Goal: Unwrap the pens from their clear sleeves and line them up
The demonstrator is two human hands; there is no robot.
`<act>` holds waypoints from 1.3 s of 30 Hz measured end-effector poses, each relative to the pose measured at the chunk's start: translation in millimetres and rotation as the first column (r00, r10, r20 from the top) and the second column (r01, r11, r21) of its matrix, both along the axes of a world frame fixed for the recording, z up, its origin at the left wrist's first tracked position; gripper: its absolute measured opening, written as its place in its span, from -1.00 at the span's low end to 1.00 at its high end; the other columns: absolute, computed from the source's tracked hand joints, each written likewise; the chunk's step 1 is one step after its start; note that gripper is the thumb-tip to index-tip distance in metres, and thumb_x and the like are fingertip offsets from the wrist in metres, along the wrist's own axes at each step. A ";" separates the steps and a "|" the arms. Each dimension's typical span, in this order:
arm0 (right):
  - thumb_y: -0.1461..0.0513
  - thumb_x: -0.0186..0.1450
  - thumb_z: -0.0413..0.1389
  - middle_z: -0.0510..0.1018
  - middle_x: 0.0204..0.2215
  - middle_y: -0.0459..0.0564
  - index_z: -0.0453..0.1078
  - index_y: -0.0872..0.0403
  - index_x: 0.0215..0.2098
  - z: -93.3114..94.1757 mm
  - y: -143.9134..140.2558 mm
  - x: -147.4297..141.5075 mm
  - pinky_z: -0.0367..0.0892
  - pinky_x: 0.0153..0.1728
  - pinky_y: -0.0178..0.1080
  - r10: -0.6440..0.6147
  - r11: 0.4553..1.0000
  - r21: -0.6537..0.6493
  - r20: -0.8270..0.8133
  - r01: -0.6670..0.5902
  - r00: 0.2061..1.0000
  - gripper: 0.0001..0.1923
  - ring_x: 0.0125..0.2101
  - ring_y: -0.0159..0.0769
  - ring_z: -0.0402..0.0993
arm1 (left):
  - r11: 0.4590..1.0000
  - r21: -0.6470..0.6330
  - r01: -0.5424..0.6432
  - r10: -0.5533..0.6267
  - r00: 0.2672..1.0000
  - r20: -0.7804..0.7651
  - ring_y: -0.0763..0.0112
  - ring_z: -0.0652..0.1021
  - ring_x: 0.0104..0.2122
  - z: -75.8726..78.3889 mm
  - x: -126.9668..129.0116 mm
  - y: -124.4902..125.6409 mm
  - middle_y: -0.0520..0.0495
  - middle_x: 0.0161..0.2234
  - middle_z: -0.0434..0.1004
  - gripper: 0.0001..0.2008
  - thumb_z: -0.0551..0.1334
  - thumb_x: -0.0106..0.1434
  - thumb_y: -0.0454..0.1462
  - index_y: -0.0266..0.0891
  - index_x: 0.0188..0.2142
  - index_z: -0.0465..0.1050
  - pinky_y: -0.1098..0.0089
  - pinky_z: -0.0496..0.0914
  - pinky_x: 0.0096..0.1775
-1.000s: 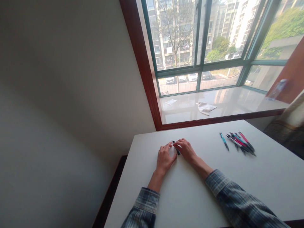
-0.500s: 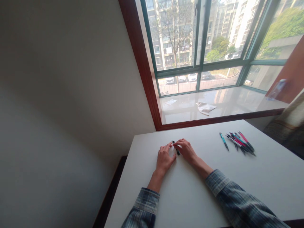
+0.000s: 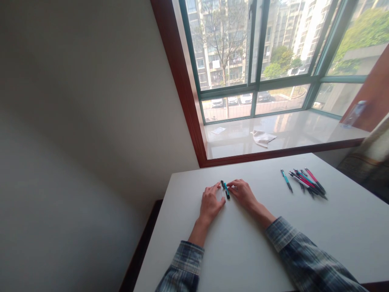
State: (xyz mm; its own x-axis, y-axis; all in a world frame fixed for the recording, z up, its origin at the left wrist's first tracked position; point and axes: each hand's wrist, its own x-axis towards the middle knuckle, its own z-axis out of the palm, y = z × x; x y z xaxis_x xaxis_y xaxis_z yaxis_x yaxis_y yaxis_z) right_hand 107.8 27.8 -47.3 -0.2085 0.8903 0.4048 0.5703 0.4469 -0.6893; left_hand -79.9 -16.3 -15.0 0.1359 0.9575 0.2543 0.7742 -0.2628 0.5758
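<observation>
A few pens lie side by side on the white table (image 3: 243, 239): a teal and black pen (image 3: 226, 190) on the right and a white one (image 3: 221, 192) on the left. My left hand (image 3: 210, 205) rests on the tabletop left of them, thumb and fingers apart, with the tips close to the white pen. From the other side, my right hand (image 3: 243, 192) has its fingertips at the teal pen's edge, its fingers loosely stretched out. Whether these tips press on the pen is too small to tell.
To the right lies a heap of several pens (image 3: 308, 184) in pink, teal, white and black. A single teal pen (image 3: 286, 181) lies apart, left of the heap. Beyond the table, a windowsill (image 3: 234, 142) holds a crumpled white cloth (image 3: 263, 138) and a clear bottle (image 3: 355, 114).
My right hand has shifted slightly right, off the top of the pens, so the teal pen now shows between both hands. My left hand has hardly moved.
</observation>
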 end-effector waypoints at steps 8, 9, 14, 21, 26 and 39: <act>0.27 0.33 0.21 0.66 -0.24 0.01 0.64 -0.01 -0.17 -0.4 0.6 2.6 0.34 -0.06 -0.17 0.012 1.000 -0.007 0.018 -0.012 1.000 -0.84 -0.18 -0.13 0.51 | 1.000 -0.002 0.005 -0.005 1.000 0.001 0.13 0.46 0.05 -0.7 0.6 0.9 -0.10 0.09 0.58 -0.38 0.30 0.18 -0.33 -0.18 0.26 0.36 0.15 0.32 0.17; 0.27 0.33 0.21 0.66 -0.23 0.01 0.64 -0.01 -0.17 -0.1 0.3 2.8 0.34 -0.06 -0.17 0.013 1.000 -0.006 0.021 -0.013 1.000 -0.84 -0.18 -0.14 0.51 | 1.000 -0.002 0.006 -0.006 1.000 0.000 0.13 0.46 0.05 -0.9 0.7 1.0 -0.10 0.09 0.58 -0.38 0.30 0.18 -0.33 -0.18 0.26 0.36 0.15 0.32 0.17; 0.28 0.33 0.21 0.66 -0.23 0.03 0.63 0.01 -0.15 1.9 -1.0 3.0 0.35 -0.06 -0.18 0.020 1.000 -0.019 0.028 -0.020 0.999 -0.83 -0.17 -0.14 0.52 | 1.000 0.004 0.005 -0.005 1.000 -0.004 0.13 0.47 0.04 -1.8 0.8 1.8 -0.09 0.08 0.58 -0.38 0.30 0.18 -0.33 -0.18 0.26 0.37 0.15 0.32 0.17; 0.23 0.36 0.18 0.65 -0.21 0.03 0.63 0.00 -0.13 0.1 -0.3 3.1 0.35 -0.04 -0.16 0.018 0.999 -0.038 0.035 -0.016 0.999 -0.81 -0.16 -0.14 0.51 | 1.000 0.008 0.010 -0.010 1.000 -0.006 0.14 0.47 0.05 -2.4 1.1 2.6 -0.10 0.08 0.58 -0.38 0.30 0.18 -0.33 -0.16 0.26 0.37 0.17 0.32 0.17; 0.22 0.36 0.18 0.65 -0.20 0.04 0.63 0.01 -0.12 1.1 -0.5 4.0 0.35 -0.03 -0.16 0.021 0.998 -0.053 0.037 -0.019 0.999 -0.80 -0.14 -0.14 0.51 | 1.000 0.006 0.008 -0.008 1.000 -0.004 0.15 0.48 0.05 -1.9 1.2 2.2 -0.09 0.08 0.58 -0.38 0.30 0.18 -0.33 -0.17 0.26 0.37 0.17 0.32 0.18; 0.21 0.34 0.19 0.65 -0.19 0.03 0.63 0.00 -0.12 4.4 -2.1 4.9 0.36 -0.04 -0.15 0.020 0.998 -0.056 0.028 -0.019 0.999 -0.81 -0.14 -0.13 0.52 | 1.000 0.011 0.011 -0.011 1.000 0.010 0.13 0.49 0.04 -2.1 1.3 2.5 -0.09 0.07 0.58 -0.38 0.30 0.18 -0.33 -0.15 0.26 0.37 0.13 0.34 0.17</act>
State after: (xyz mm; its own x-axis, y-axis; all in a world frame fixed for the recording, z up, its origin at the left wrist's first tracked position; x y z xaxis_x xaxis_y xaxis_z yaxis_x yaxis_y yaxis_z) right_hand 112.7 25.7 -43.0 -0.2366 0.9069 0.3485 0.5817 0.4196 -0.6968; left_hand -78.5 -13.8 -17.1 0.1440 0.9531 0.2663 0.7651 -0.2779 0.5808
